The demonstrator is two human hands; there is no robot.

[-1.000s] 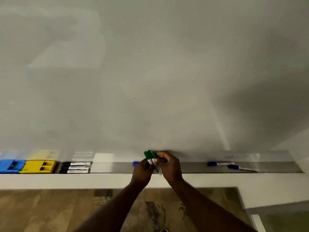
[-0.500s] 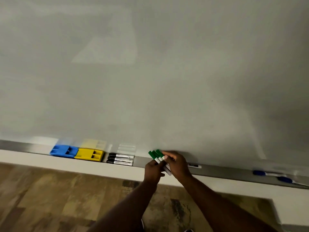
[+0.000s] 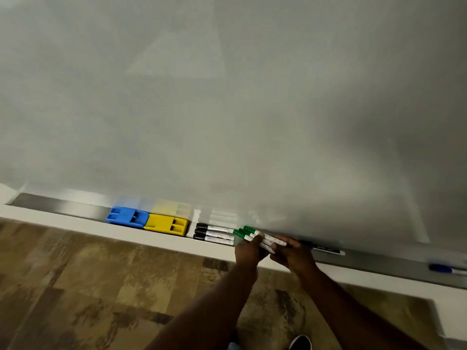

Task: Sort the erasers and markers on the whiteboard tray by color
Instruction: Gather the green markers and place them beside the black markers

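Along the grey metal whiteboard tray (image 3: 63,207) lie a blue eraser (image 3: 126,217), a yellow eraser (image 3: 165,224) touching it, then three black-capped markers (image 3: 214,234) stacked side by side. Just right of them, three green-capped markers (image 3: 246,233) are held as a bundle low over the tray, caps pointing left. My left hand (image 3: 246,253) grips the bundle from below and my right hand (image 3: 293,255) holds its rear end. A blue-capped marker (image 3: 322,247) lies on the tray behind my right hand. Another blue marker (image 3: 441,268) lies at the far right.
The large whiteboard (image 3: 227,97) fills the upper view. A white ledge (image 3: 75,224) runs below the tray. Wood-pattern floor (image 3: 88,286) lies beneath, with a shoe tip (image 3: 299,342) at the bottom.
Both hands have carried the green marker bundle leftward along the tray, from its middle to right beside the black markers. The view has shifted left with them.
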